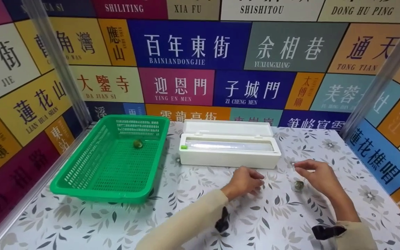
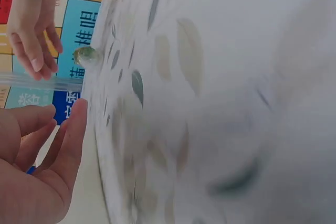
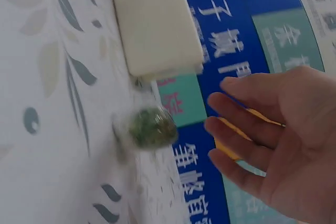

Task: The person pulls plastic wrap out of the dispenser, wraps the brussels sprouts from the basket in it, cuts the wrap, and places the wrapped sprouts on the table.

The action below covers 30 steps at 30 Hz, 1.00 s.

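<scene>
Head cam: L hand [image 1: 244, 182] & R hand [image 1: 319, 177] both released, relaxed; wrapped ball [image 1: 298, 185] just beside R hand.

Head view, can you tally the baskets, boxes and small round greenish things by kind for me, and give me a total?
Green basket: 1
White box: 1
Small round greenish things: 2, one in the basket and one on the table
Total: 4
</scene>
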{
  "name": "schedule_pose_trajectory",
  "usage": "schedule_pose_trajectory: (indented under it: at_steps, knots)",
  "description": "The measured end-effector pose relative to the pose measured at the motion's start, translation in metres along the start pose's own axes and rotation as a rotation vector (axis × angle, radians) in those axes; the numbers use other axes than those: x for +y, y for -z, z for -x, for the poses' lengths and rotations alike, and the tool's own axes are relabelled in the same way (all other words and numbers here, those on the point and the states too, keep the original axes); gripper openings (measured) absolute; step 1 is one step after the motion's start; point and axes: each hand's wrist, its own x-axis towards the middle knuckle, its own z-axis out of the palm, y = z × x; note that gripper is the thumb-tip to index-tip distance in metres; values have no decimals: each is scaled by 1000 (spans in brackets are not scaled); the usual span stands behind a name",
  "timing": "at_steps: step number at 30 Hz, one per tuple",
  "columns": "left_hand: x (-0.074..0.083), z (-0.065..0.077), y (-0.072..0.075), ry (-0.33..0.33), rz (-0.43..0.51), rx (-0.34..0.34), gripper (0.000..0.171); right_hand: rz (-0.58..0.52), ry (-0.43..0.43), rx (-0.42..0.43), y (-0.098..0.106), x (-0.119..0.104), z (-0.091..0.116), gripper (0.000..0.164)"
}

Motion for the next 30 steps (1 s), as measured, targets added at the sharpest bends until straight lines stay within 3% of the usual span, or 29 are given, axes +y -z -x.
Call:
schedule_pose_trajectory:
  at_steps: [5, 9, 14, 20, 25, 30]
  knots:
    - [7, 11, 36, -13, -65, -12, 19, 16, 75, 96, -12, -16, -5, 25]
    - [10, 16, 70, -102, -171, -11, 20, 30, 130, 129, -16, -27, -12, 24]
    - [19, 19, 113, -162, -236, 55, 23, 51, 180, 80, -17, -39, -24, 27]
    - [30, 11, 161, -256, -400, 180, 22, 88, 170, -4, -14, -47, -40, 31]
    - [26, 3, 190, -180, -475, 238, 25, 109, 183, -53, -12, -52, -52, 31]
    - [18, -6, 198, -59, -555, 258, 26, 123, 220, -63, -15, -57, -65, 28]
